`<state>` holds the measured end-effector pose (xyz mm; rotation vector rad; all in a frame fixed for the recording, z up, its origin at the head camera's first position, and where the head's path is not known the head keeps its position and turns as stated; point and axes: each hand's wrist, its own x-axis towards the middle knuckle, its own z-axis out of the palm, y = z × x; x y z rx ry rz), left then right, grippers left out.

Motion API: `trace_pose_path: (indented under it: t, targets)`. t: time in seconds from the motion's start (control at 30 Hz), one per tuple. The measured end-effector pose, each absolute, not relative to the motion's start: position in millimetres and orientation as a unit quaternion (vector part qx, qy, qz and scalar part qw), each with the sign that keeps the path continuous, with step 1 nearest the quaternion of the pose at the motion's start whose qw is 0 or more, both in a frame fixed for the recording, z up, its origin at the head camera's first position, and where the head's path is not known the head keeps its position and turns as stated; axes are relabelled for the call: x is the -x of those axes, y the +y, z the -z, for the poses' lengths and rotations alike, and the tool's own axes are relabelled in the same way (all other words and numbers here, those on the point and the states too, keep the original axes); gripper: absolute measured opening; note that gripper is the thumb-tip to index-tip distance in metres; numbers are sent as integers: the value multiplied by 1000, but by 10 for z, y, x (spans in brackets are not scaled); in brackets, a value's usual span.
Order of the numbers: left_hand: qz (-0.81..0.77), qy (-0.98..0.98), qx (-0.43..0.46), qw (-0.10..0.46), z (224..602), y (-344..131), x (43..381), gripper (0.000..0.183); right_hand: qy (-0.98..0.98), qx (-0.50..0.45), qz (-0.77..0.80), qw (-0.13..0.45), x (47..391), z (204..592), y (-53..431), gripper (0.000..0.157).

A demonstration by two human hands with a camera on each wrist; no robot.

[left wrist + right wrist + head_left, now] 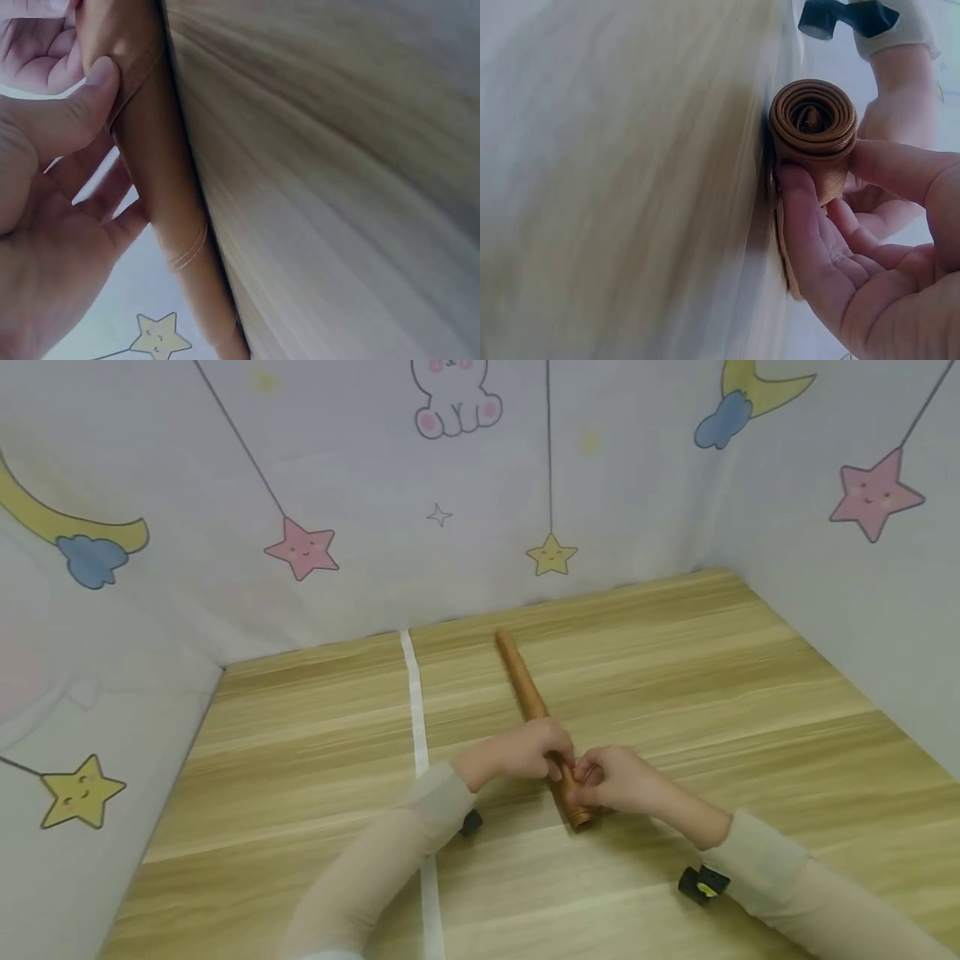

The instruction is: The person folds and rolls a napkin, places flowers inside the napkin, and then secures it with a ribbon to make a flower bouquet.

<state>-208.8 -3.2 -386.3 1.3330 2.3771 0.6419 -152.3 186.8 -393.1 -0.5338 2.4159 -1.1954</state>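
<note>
A brown cloth (522,683), rolled into a long tapering tube, lies on the wooden table (315,760) and points away from me. Its near end (814,124) shows tight spiral layers in the right wrist view. My left hand (525,750) grips the roll a little short of its middle; in the left wrist view the thumb (101,82) presses on the fabric by a slanting edge. Close beside it, my right hand (621,781) holds the roll near the near end, thumb and fingers on either side. Some left fingertips are hidden behind the roll.
A white strip (418,727) runs along the table left of the roll. Pale fabric walls (360,460) printed with stars, moons and a bear stand at the back and both sides. A black wrist device (703,883) sits at the right cuff.
</note>
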Motion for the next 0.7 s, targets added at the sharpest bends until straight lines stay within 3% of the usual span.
trace_pose_path:
  t: [0.17, 0.43, 0.7]
  targets:
    - [-204, 843, -476, 144, 3868, -147, 2048, 17, 861, 204, 422, 199, 1477, 3951, 1763, 26]
    - [-245, 835, -471, 145, 3884, -237, 2026, 25, 875, 269, 386, 112, 1406, 3971, 1622, 27]
    - [-338, 853, -365, 155, 3915, -303, 2039, 19, 885, 275, 357, 113, 1419, 3941, 1579, 38]
